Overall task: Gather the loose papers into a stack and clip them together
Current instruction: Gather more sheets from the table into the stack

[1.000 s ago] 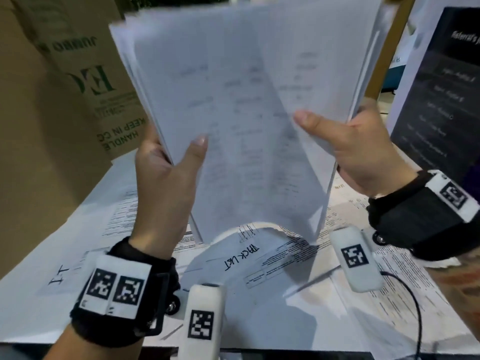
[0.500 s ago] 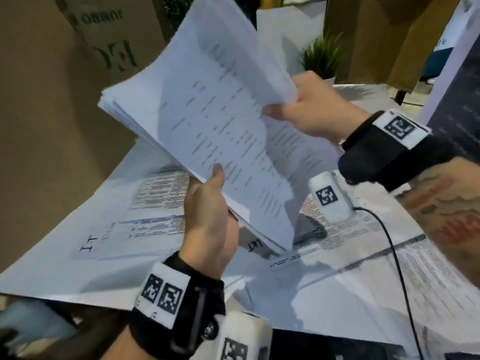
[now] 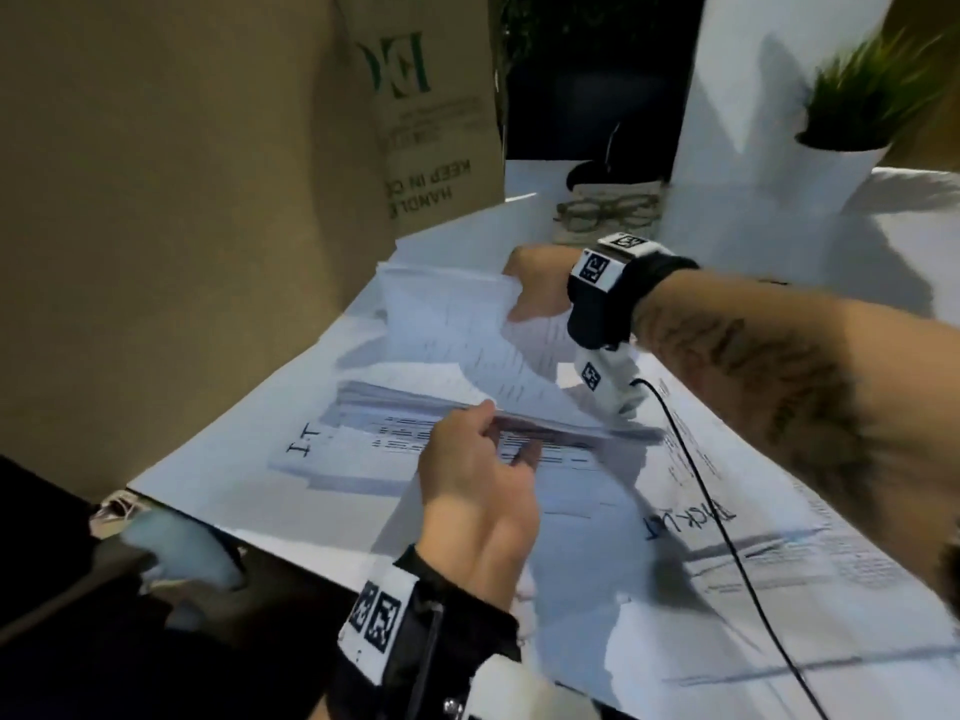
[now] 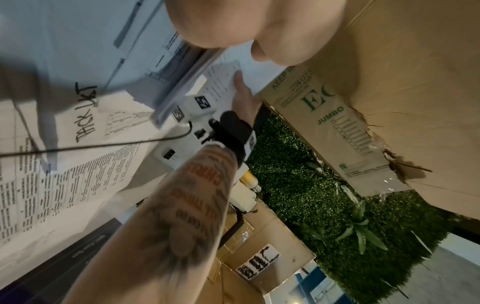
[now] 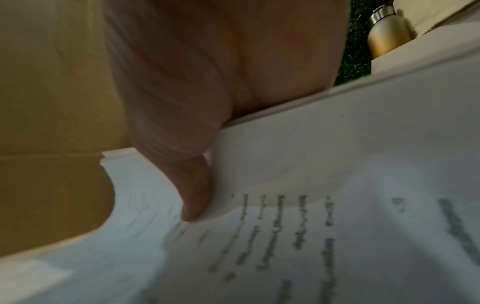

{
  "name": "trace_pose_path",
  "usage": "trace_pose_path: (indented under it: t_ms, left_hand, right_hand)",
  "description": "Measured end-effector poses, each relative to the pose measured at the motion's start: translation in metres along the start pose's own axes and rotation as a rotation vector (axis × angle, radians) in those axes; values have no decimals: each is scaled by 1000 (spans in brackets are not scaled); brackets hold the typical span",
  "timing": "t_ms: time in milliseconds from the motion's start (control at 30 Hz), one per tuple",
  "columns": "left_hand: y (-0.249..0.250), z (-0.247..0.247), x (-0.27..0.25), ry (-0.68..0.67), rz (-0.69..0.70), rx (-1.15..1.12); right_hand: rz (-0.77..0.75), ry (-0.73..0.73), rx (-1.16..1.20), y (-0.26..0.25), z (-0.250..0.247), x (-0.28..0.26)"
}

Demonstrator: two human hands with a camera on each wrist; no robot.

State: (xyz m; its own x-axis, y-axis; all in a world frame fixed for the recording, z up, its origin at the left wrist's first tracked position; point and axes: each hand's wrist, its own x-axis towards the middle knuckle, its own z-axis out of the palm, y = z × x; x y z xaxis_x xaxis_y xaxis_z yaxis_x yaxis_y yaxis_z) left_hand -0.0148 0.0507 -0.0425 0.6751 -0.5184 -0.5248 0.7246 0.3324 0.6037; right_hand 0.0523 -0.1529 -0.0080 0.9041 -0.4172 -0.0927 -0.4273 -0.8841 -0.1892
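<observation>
A thick stack of white printed papers lies almost flat, just above the table, with its top sheets bowed upward. At the near edge my left hand pinches the stack, thumb on top and fingers underneath. My right hand grips the far edge; in the right wrist view its thumb presses on the top sheet. The left wrist view shows the stack's edge and a black binder clip lying on the table beside my right forearm.
Large printed sheets, one hand-lettered, cover the table. Tall cardboard boxes wall the left side. Glasses sit at the back by a white panel, with a potted plant at the right. A black cable trails across.
The stack has come down from upright in front of me to nearly flat over the table. My right hand has shifted to its far edge and my left to its near edge.
</observation>
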Motion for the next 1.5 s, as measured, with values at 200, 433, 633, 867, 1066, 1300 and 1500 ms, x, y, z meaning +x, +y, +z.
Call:
trace_pose_path:
  t_ms: [200, 433, 633, 867, 1066, 1300, 1500]
  left_hand:
    - [0, -7, 2, 37, 12, -73]
    - [3, -5, 18, -6, 5, -41]
    - [7, -2, 28, -63, 44, -31]
    - [26, 52, -12, -350, 491, 213]
    - [27, 78, -47, -545, 757, 513]
    - [-15, 45, -36, -520, 632, 753]
    - [-13, 37, -35, -345, 407, 456]
  right_hand:
    - [110, -103, 158, 21, 19, 20]
    - [-15, -22, 160, 20, 9, 11]
    - [-100, 214, 333, 29, -35, -57]
    - [-277, 668, 822, 70, -76, -175]
    - [-156, 882, 1183, 88, -65, -244]
    - [92, 702, 1302, 95, 0, -257]
    - [49, 525, 1019, 78, -44, -215]
